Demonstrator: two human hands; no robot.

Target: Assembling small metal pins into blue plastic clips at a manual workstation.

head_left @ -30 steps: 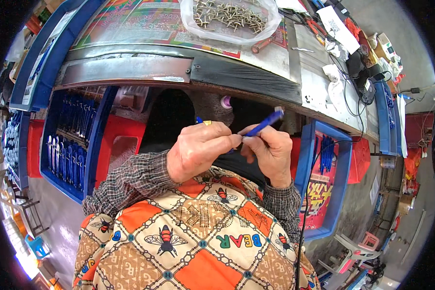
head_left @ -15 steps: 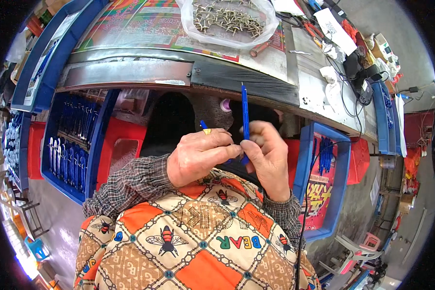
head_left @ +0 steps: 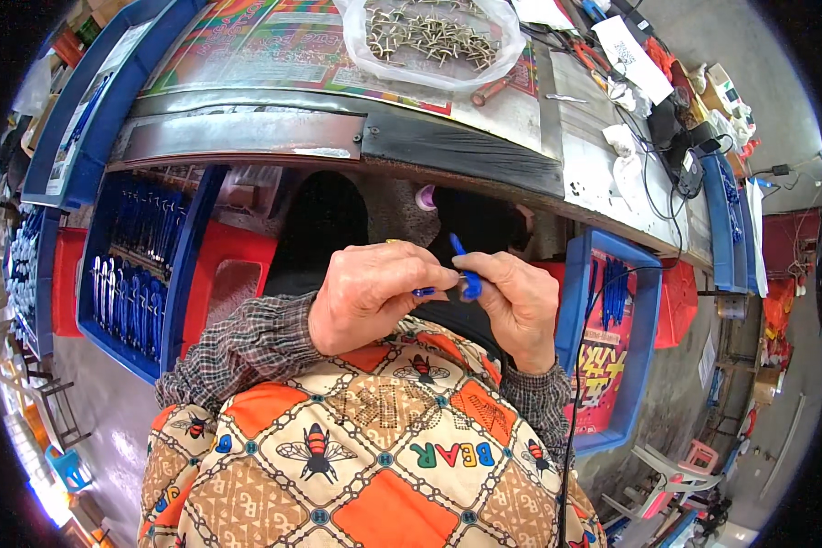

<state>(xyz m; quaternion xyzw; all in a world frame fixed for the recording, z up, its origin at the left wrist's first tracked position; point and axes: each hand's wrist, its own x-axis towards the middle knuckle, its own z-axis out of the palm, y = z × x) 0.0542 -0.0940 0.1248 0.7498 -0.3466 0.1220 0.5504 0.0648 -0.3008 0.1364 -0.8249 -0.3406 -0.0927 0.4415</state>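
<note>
Over my lap, my left hand [head_left: 370, 290] and my right hand [head_left: 513, 301] meet with their fingertips almost touching. Pinched in the right fingers is a slim blue tool [head_left: 470, 288], now foreshortened, with one end rising past the thumb and the other facing me. My left fingers are closed on a second slim blue piece [head_left: 424, 291]; only its dark end shows below them. Something small and pale sits between the fingertips, too hidden to name. The exact kind of both blue pieces cannot be made out.
A clear bag [head_left: 511, 55] of metal pins lies on the workbench [head_left: 457, 142] ahead. At left, a blue tray [head_left: 146, 365] holds rows of blue, silver-tipped pieces. Another blue tray [head_left: 644, 365] at right holds blue pieces. Red stools [head_left: 212, 283] support the trays; a black cable [head_left: 571, 457] hangs at right.
The blue tool in my right hand has swung from upright and long to foreshortened, its end tilted toward me. The left hand's blue piece has turned, its upper end now hidden.
</note>
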